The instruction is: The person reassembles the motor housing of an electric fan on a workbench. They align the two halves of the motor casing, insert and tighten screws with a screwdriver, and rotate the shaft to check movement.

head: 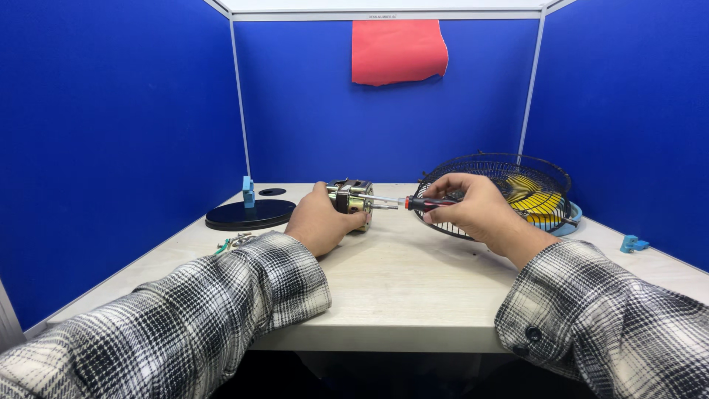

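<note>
A: Black round base plate point(249, 215) far left on the pale table point(399, 295), a small blue clip point(248, 191) standing at its back edge. Next?

B: The left hand point(321, 222), fingers curled shut around the fan motor point(352, 198), pinning it on the tabletop near the middle.

A: How would that motor handle?

B: Metal and dense, I'd judge: heavy for its size, rigid, a bit slick. Best taken around the body, not by the thin shaft.

A: And further right?

B: The right hand point(475, 210) is pinched closed on the red-and-black screwdriver point(413, 202), its tip at the motor. Behind it lies a black wire fan guard point(509, 193) over yellow blades point(538, 196), and a small blue piece point(633, 243) near the right wall
</note>
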